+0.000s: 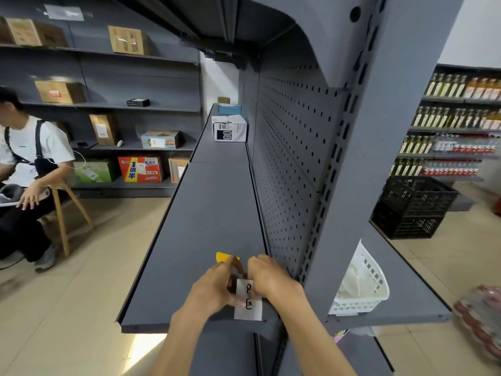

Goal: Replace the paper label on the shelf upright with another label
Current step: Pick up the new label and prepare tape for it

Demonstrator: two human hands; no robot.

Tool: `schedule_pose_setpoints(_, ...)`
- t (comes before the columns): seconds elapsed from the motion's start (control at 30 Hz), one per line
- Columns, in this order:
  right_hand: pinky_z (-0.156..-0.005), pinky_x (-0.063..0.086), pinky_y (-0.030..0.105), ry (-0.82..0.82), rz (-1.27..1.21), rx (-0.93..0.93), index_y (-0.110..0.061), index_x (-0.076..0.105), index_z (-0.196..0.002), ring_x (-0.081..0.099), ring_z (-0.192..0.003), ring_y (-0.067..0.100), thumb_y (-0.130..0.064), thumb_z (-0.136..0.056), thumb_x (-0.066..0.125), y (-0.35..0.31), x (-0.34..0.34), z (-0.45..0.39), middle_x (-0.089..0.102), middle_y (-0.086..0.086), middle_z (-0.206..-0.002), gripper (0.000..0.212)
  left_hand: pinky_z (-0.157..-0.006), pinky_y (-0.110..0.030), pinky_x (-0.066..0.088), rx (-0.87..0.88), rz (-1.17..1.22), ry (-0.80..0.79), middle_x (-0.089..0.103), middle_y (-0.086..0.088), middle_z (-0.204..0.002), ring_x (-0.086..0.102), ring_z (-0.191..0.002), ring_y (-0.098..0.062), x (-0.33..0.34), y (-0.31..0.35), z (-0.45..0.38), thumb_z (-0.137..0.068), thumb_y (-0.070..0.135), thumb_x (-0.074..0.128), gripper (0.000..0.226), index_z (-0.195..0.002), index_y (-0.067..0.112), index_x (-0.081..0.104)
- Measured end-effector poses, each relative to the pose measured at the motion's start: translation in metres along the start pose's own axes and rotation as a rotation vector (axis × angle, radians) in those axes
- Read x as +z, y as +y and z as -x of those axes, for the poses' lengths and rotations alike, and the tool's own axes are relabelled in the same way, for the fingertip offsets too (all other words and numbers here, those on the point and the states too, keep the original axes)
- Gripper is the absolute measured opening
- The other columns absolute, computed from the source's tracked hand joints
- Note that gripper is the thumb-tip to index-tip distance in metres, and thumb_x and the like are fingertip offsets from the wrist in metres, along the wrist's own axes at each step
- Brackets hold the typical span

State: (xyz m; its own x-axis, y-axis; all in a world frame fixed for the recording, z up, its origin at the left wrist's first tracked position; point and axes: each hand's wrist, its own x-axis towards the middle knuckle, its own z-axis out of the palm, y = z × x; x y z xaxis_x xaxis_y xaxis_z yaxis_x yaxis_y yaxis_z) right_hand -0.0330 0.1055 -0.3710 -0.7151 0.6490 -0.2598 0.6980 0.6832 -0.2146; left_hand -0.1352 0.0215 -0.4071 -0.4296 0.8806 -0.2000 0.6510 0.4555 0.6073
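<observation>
Hands (pixel 217 287) (pixel 268 278) pinch label (pixel 248 303); yellow scraper (pixel 224 257) behind, basket (pixel 363 283) right.

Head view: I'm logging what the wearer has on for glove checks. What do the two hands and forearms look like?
Both the left hand and the right hand are bare: no gloves, and no rings or watch that I can make out. The forearms are uncovered too; no sleeve shows anywhere up to the bottom edge of the picture. No wristband, cable or marking is visible on either arm.
</observation>
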Motion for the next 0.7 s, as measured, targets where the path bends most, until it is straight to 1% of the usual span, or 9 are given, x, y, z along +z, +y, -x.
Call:
schedule_pose_setpoints(0.1, -0.075, 0.042, 0.037, 0.013, -0.021, -0.030, -0.017, 0.053, -0.099, 0.060, -0.103, 0.034, -0.003, -0.088, 0.065, -0.002, -0.004, 0.008, 0.061, 0.015, -0.113, 0.021, -0.082, -0.040, 0.054, 0.049, 0.010, 0.078, 0.053, 0.008, -0.090, 0.055, -0.082, -0.017, 0.003, -0.001, 0.007, -0.073, 0.022, 0.084, 0.043, -0.098, 0.032, 0.050)
schedule_pose_setpoints(0.17, -0.076, 0.043, 0.037, 0.052, -0.075, -0.060, -0.019, 0.045, -0.090, 0.058, -0.094, 0.033, -0.007, -0.086, 0.067, -0.003, -0.009, 0.017, 0.059, 0.014, -0.105, 0.025, -0.079, -0.039, 0.054, 0.106, 0.020, 0.176, 0.056, 0.011, -0.093, 0.054, -0.079, -0.013, 0.001, 0.000, 0.016, -0.080, 0.029, 0.078, 0.027, -0.090, 0.036, 0.054)
schedule_pose_setpoints(0.23, -0.081, 0.050, 0.040, 0.110, -0.171, -0.102, -0.018, 0.048, -0.086, 0.062, -0.097, 0.036, -0.010, -0.084, 0.068, -0.003, -0.014, 0.031, 0.064, 0.016, -0.106, 0.022, -0.074, -0.036, 0.055, 0.143, 0.063, 0.252, 0.064, 0.015, -0.091, 0.057, -0.073, -0.004, -0.005, 0.005, 0.028, -0.086, 0.026, 0.069, 0.023, -0.078, 0.041, 0.053)
schedule_pose_setpoints(0.3, -0.080, 0.053, 0.043, 0.172, -0.263, -0.137, -0.015, 0.051, -0.085, 0.063, -0.093, 0.037, -0.011, -0.082, 0.068, -0.005, -0.021, 0.044, 0.067, 0.015, -0.100, 0.018, -0.057, -0.021, 0.049, 0.163, 0.124, 0.296, 0.070, 0.012, -0.080, 0.057, -0.057, 0.001, -0.015, 0.012, 0.040, -0.091, 0.018, 0.065, 0.030, -0.071, 0.039, 0.056)
schedule_pose_setpoints(0.33, -0.079, 0.054, 0.044, 0.198, -0.295, -0.151, -0.015, 0.052, -0.086, 0.063, -0.090, 0.036, -0.012, -0.082, 0.068, -0.006, -0.024, 0.050, 0.068, 0.013, -0.096, 0.017, -0.051, -0.015, 0.043, 0.175, 0.153, 0.307, 0.071, 0.007, -0.077, 0.056, -0.053, -0.002, -0.022, 0.016, 0.047, -0.092, 0.015, 0.064, 0.029, -0.072, 0.035, 0.057)
schedule_pose_setpoints(0.4, -0.077, 0.054, 0.045, 0.263, -0.350, -0.186, -0.020, 0.051, -0.089, 0.064, -0.085, 0.031, -0.015, -0.083, 0.068, -0.009, -0.029, 0.064, 0.069, 0.008, -0.092, 0.019, -0.048, -0.013, 0.041, 0.200, 0.217, 0.328, 0.072, -0.002, -0.077, 0.061, -0.058, -0.008, -0.035, 0.023, 0.060, -0.093, 0.012, 0.065, 0.026, -0.075, 0.030, 0.061)
schedule_pose_setpoints(0.53, -0.076, 0.056, 0.043, 0.460, -0.473, -0.298, -0.028, 0.047, -0.093, 0.065, -0.082, 0.023, -0.018, -0.085, 0.071, -0.010, -0.036, 0.092, 0.070, -0.003, -0.090, 0.027, -0.054, -0.020, 0.049, 0.269, 0.342, 0.381, 0.070, 0.007, -0.075, 0.068, -0.061, -0.006, -0.053, 0.036, 0.084, -0.093, 0.011, 0.066, 0.024, -0.086, 0.034, 0.062)
schedule_pose_setpoints(0.6, -0.076, 0.057, 0.042, 0.527, -0.541, -0.328, -0.029, 0.049, -0.094, 0.067, -0.082, 0.020, -0.017, -0.085, 0.072, -0.010, -0.040, 0.103, 0.070, -0.003, -0.087, 0.028, -0.054, -0.018, 0.051, 0.305, 0.372, 0.404, 0.072, 0.007, -0.081, 0.073, -0.071, -0.008, -0.057, 0.045, 0.096, -0.094, 0.010, 0.064, 0.025, -0.091, 0.035, 0.064)
schedule_pose_setpoints(0.7, -0.073, 0.057, 0.036, 0.575, -0.630, -0.348, -0.029, 0.052, -0.094, 0.068, -0.078, 0.013, -0.014, -0.084, 0.073, -0.005, -0.047, 0.114, 0.071, -0.005, -0.083, 0.028, -0.053, -0.020, 0.054, 0.349, 0.384, 0.424, 0.073, 0.009, -0.088, 0.074, -0.084, -0.009, -0.060, 0.060, 0.110, -0.096, 0.009, 0.060, 0.025, -0.089, 0.033, 0.067)
